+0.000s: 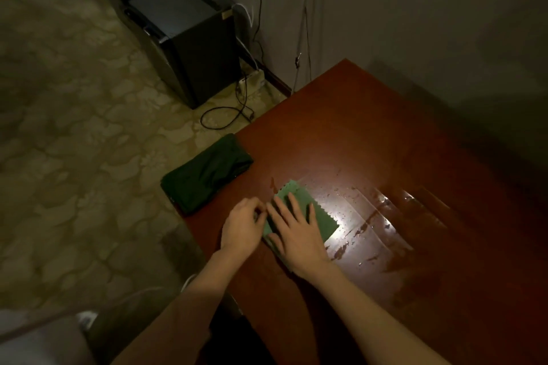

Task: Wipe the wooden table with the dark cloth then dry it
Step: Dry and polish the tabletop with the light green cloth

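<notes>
Right hand (299,234) lies flat, fingers spread and straight, palm down on a light green cloth (318,213) with a zigzag-cut edge, just below the centre of the frame. Left hand (241,225) sits immediately beside it, fingers curled, fingertips pinching at the left edge of the same cloth; the exact grip is partly hidden by the knuckles. Light green cloth rests on the wooden table (370,127), a reddish-brown top running from the centre to the right and lower right of the frame. Dark cloth (207,175), folded into a thick oblong, lies at the table's left edge, up and to the left of the hands, apart from both, and overhangs the edge. Wet streaks and droplets (370,216) show on the table surface to the right of the light green cloth, under a bright reflection. Beyond the table, in the upper middle of the frame, a dark cabinet (189,41) stands on a patterned floor (74,127) against a wall. Black cables (228,115) trail down the wall and loop on the floor near the cabinet's base.
</notes>
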